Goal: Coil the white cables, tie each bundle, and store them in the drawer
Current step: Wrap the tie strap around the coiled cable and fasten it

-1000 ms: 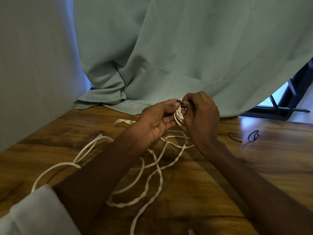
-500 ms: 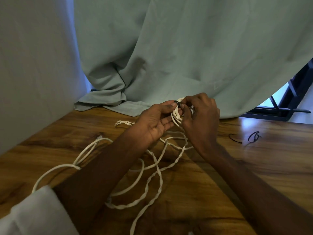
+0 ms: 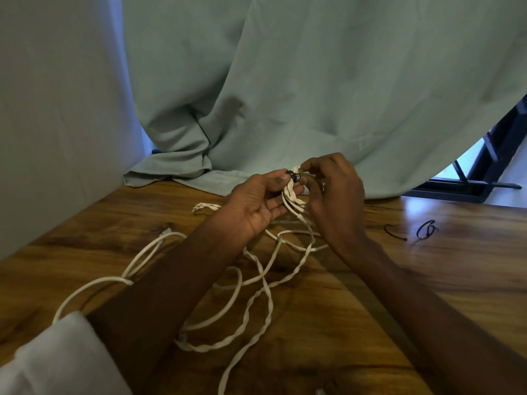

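White sleeve (image 3: 57, 357): bottom-left corner, on person's L forearm.

Counter (image 3: 427, 280): wood-grain top, glossy, runs across whole lower view; window glare at far right.

White cables (image 3: 251, 306): loose loops & twisted runs sprawled on counter btwn and under both forearms. One long loop lies to the L, passing under the L forearm; a twisted pair runs off the bottom edge. A short twisted end (image 3: 206, 207) lies on counter just L of L hand. Strands rise from the sprawl up into the hands.

Cable bundle (image 3: 292, 195): small gathered bunch of strands, held up off the counter btwn the two hands, hanging down from the grip point.

L hand (image 3: 256, 203): palm up/inward, thumb & forefinger pinching top of bundle; other fingers straighter, cradling strands below.

Dark tie (image 3: 293, 176): small black band at top of bundle, right at the fingertips of both hands. Whether fully fastened: can't tell.

R hand (image 3: 336, 198): back toward camera, fingers curled, tips pinching at tie/bundle top, opposite the L thumb.

Black ties (image 3: 425, 230): thin looped pieces lying on counter, well R of hands, apart from cables.

Teal curtain (image 3: 285, 95): draped behind, hem pooled on far counter edge.

Dark window frame (image 3: 484, 178): far R, past curtain edge.
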